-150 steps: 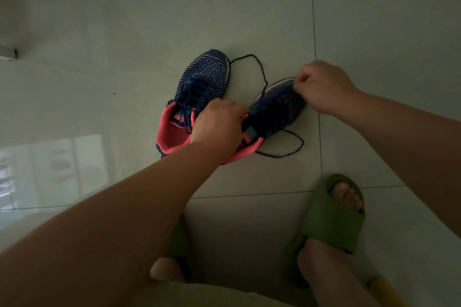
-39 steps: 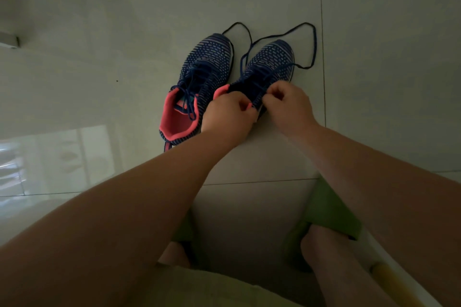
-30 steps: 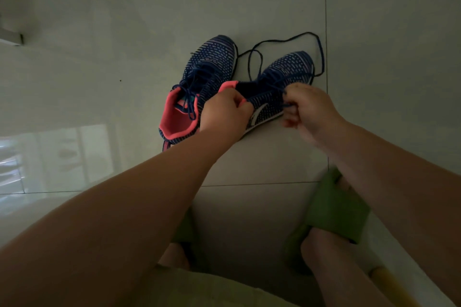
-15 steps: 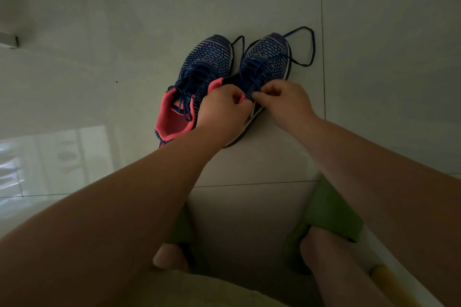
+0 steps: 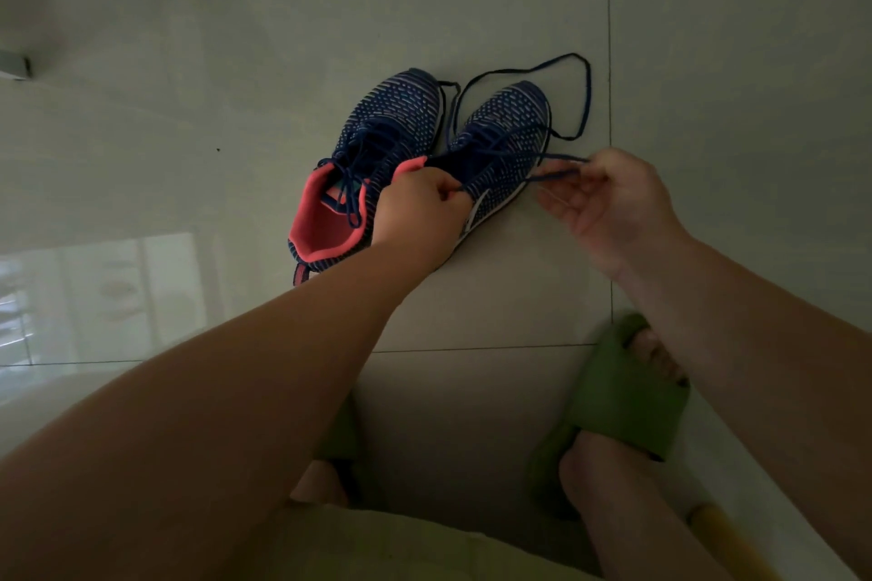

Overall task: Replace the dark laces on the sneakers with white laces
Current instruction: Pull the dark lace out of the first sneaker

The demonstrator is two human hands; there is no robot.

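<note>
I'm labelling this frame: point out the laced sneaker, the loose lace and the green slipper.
Laced sneaker (image 5: 396, 109), head view, on its toe.
Loose lace (image 5: 587, 80), head view, on the floor loop.
Green slipper (image 5: 618, 396), head view, on its strap.

Right sneaker's heel — behind left hand

Pale tiled floor; two sneakers side by side (dark lace looped beside them).

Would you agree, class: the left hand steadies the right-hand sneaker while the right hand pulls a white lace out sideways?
Not quite. The head view shows the lace in the right hand is dark blue, not white. The rest holds: the left hand steadies the right-hand sneaker while the lace is drawn out sideways.
</note>
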